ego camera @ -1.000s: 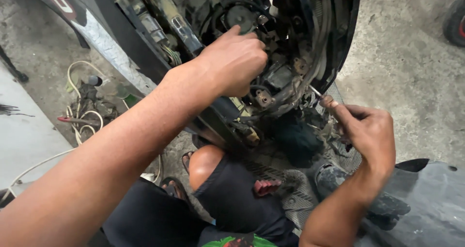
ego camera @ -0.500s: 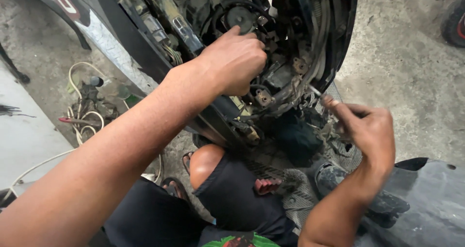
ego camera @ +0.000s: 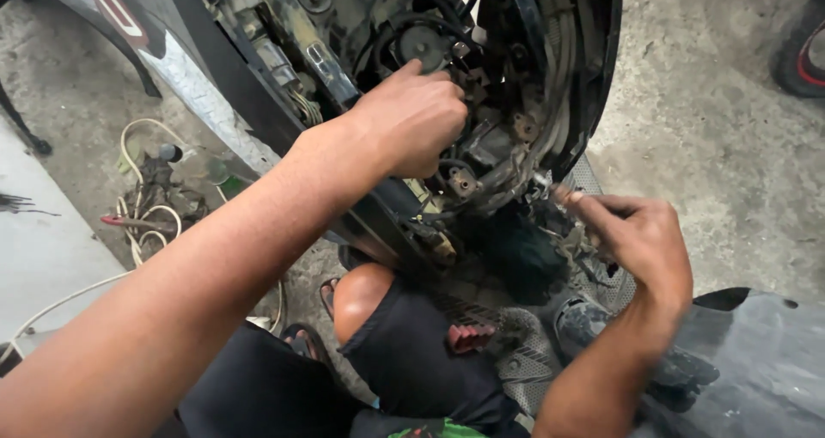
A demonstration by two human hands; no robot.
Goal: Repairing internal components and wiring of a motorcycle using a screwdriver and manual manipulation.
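Note:
An opened scooter front (ego camera: 481, 85) fills the upper middle, its dirty black frame, wiring and bolts exposed. My left hand (ego camera: 412, 124) reaches into it, fingers curled around a dark part among the cables; what it grips is hidden by the fingers. My right hand (ego camera: 640, 245) is lower right, just below the curved black fender edge (ego camera: 593, 85). Its thumb and fingers pinch a thin metal tool (ego camera: 550, 184) whose tip points at the frame's underside. My bent knee (ego camera: 365, 296) shows through torn black trousers below the left forearm.
A tangle of white cable and small tools (ego camera: 150, 206) lies on the concrete at left. A black plastic body panel (ego camera: 756, 361) rests at lower right. A red-grooved footrest piece (ego camera: 468, 336) sits near my knee. A tyre (ego camera: 803, 51) shows at the right edge.
The right hand has shifted slightly up and left toward the frame with the tool. The left hand stays in place inside the scooter.

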